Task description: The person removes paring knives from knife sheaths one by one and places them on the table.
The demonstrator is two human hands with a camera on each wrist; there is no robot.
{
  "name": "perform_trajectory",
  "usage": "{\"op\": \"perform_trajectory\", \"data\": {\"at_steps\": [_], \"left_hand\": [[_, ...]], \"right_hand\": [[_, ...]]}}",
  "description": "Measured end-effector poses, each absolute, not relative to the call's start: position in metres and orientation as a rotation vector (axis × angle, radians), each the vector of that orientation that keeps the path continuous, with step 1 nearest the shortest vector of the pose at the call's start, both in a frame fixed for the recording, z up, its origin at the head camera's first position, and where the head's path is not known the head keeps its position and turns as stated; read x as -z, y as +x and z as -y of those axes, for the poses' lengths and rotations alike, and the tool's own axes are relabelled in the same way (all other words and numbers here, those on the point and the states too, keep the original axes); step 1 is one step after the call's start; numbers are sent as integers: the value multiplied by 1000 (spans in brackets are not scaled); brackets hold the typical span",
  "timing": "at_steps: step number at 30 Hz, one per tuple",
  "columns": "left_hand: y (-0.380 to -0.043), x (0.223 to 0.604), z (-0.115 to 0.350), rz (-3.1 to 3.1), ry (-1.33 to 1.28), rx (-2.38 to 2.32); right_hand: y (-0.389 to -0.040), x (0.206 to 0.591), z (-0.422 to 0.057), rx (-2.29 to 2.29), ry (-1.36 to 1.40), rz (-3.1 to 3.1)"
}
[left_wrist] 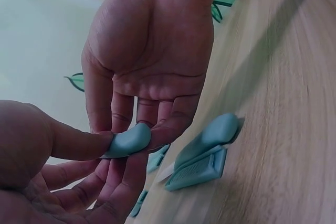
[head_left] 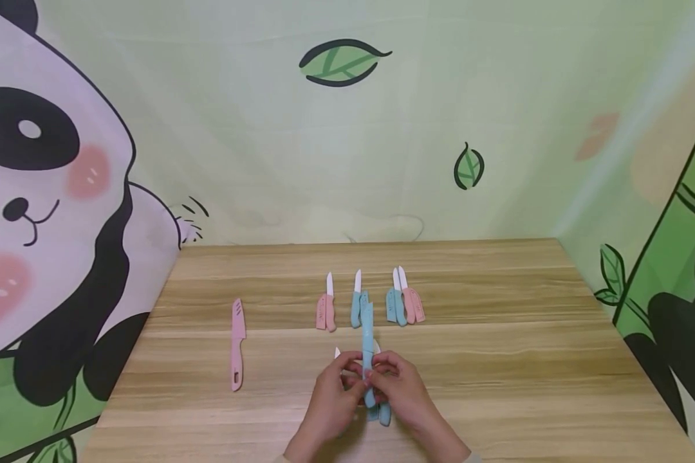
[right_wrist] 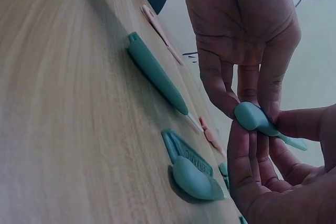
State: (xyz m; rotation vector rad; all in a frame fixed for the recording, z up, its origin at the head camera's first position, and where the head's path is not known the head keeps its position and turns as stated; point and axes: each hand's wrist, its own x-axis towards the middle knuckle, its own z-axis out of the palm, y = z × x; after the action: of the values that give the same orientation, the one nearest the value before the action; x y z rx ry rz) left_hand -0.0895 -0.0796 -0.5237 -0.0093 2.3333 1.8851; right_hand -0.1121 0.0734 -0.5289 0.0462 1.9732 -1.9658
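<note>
Both hands hold one light-blue knife [head_left: 368, 331] upright in the middle of the table, a blue sheath apparently over its blade. My left hand [head_left: 337, 393] pinches its handle from the left, and my right hand [head_left: 408, 389] pinches it from the right. The handle's rounded end [left_wrist: 131, 139] pokes out between the fingertips. Beneath the hands lies another blue knife [left_wrist: 207, 139] with a loose sheath [left_wrist: 199, 170] beside it. A further blue-handled knife [right_wrist: 157, 74] with a white blade lies under the left hand, largely hidden in the head view.
Farther back lie several white-bladed knives beside matching sheaths: a pink knife [head_left: 331, 312], a blue knife [head_left: 356, 308], then a blue knife [head_left: 401, 310] beside a pink knife [head_left: 408, 305]. On the left, a long pink knife [head_left: 237, 347] lies apart. A printed cloth [head_left: 237, 128] hangs behind the table.
</note>
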Motion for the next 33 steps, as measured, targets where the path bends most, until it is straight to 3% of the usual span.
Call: {"op": "perform_trajectory", "data": {"at_steps": [33], "left_hand": [[-90,526,67,-2292,-6,-1886]], "right_hand": [[-110,530,-88,1943,163,-1969]]}}
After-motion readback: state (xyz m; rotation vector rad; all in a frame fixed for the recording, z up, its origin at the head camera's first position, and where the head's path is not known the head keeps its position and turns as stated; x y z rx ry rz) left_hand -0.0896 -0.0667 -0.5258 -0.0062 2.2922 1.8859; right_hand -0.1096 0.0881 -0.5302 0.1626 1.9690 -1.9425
